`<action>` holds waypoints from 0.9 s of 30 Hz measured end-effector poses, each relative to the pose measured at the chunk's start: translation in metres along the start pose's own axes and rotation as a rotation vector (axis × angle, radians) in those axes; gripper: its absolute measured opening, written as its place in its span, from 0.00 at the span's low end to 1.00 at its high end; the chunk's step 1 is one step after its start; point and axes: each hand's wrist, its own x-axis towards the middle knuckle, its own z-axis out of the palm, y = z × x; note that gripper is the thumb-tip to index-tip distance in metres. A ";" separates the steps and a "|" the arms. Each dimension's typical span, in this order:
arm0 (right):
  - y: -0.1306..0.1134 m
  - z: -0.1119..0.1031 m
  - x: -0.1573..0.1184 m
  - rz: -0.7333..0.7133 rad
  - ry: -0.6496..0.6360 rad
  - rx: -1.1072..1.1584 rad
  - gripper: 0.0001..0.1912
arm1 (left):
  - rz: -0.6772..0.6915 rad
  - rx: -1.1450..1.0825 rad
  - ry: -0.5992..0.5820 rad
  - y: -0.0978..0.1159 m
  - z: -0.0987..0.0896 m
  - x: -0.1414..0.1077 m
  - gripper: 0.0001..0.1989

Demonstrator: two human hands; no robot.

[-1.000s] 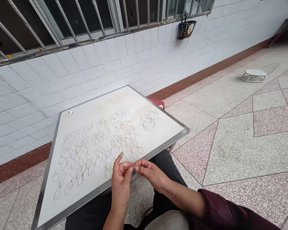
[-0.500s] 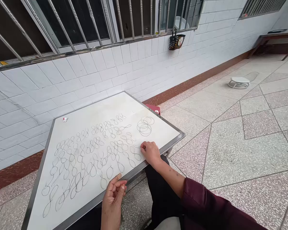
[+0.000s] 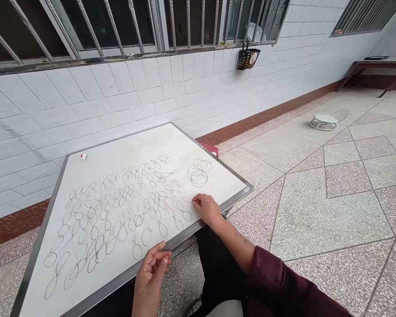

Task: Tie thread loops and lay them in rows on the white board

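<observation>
Many thin dark wire loops, mostly twisted into figure eights, lie in rows on the white table (image 3: 135,141). Several round wire rings (image 3: 198,173) overlap at the right of the rows. My right hand (image 3: 206,208) rests over the table near its right front edge, thumb and fingertips pinched beside a figure-eight loop (image 3: 184,213); what they hold is too small to make out. At the front edge is my left hand (image 3: 152,273), fingers curled and thumb near the fingertips, with a tan wrap on one finger. Anything between those fingertips cannot be made out.
A small red and white object (image 3: 84,157) lies at the table's far left corner. The white tiled wall (image 3: 145,94) runs behind the table, with a hanging black basket (image 3: 247,59). Beyond the table are a red stool (image 3: 210,149) and a low white seat (image 3: 324,122).
The camera view has turned slightly, shifting the table and wall. My left hand appears a little further left and lower. My right hand keeps nearly the same place and pinch.
</observation>
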 end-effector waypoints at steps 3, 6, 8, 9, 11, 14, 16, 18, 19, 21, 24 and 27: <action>0.003 0.000 0.001 -0.012 -0.016 0.025 0.09 | 0.004 0.013 -0.008 -0.001 -0.001 0.001 0.34; 0.008 -0.001 0.003 -0.017 -0.034 0.063 0.11 | 0.012 0.028 -0.019 -0.004 -0.003 0.003 0.34; 0.011 -0.002 0.005 -0.012 -0.049 0.095 0.13 | 0.019 0.031 -0.020 -0.005 -0.004 0.003 0.35; 0.013 -0.004 0.006 -0.008 -0.057 0.112 0.13 | 0.021 0.029 -0.019 -0.006 -0.005 0.003 0.35; 0.017 -0.006 0.007 -0.004 -0.069 0.146 0.14 | 0.020 0.019 -0.014 -0.006 -0.006 0.002 0.35; 0.024 -0.009 0.009 -0.014 -0.068 0.177 0.14 | -0.007 0.014 -0.008 -0.006 -0.007 0.001 0.35; 0.027 -0.011 0.010 -0.021 -0.058 0.179 0.15 | -0.031 0.018 -0.009 -0.005 -0.007 0.000 0.34; 0.029 -0.011 0.010 -0.027 -0.046 0.170 0.15 | -0.051 0.021 -0.013 -0.003 -0.007 0.000 0.35; 0.030 -0.012 0.009 -0.031 -0.040 0.164 0.15 | -0.058 0.020 -0.013 -0.003 -0.007 0.000 0.36; 0.029 -0.012 0.008 -0.041 -0.034 0.148 0.15 | -0.072 0.014 -0.010 -0.001 -0.006 0.000 0.37; 0.027 -0.013 0.004 -0.057 -0.029 0.109 0.16 | -0.085 0.003 -0.016 -0.004 -0.006 0.000 0.37; 0.026 -0.013 0.002 -0.076 -0.019 0.073 0.16 | -0.079 -0.007 -0.010 -0.009 -0.007 0.001 0.36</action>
